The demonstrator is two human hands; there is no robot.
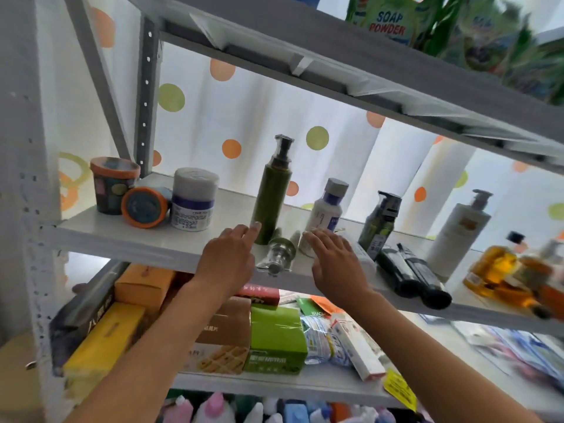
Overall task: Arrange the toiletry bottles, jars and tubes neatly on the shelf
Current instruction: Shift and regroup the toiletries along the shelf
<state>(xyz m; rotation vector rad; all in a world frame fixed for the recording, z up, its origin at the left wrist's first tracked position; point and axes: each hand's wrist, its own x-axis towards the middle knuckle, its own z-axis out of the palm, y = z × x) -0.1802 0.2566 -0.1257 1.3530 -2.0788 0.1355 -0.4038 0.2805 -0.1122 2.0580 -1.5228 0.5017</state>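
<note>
Hands at frame centre, both open, gripping nothing; left hand (pixel 227 253) fingertips touch the green pump bottle (pixel 272 199); right hand (pixel 334 260) rests over a white bottle (pixel 360 254).

Green pump btl (pixel 272 196) upright, mid-shelf (pixel 128 239).

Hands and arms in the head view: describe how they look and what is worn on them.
Both are bare. The left hand and the right hand wear no gloves, and no rings, watch or bracelet show on the fingers or wrists. The forearms are uncovered as far as the bottom edge of the picture, so no sleeve is in view. The fingernails look short and unpainted, though the picture is a little soft.
</note>
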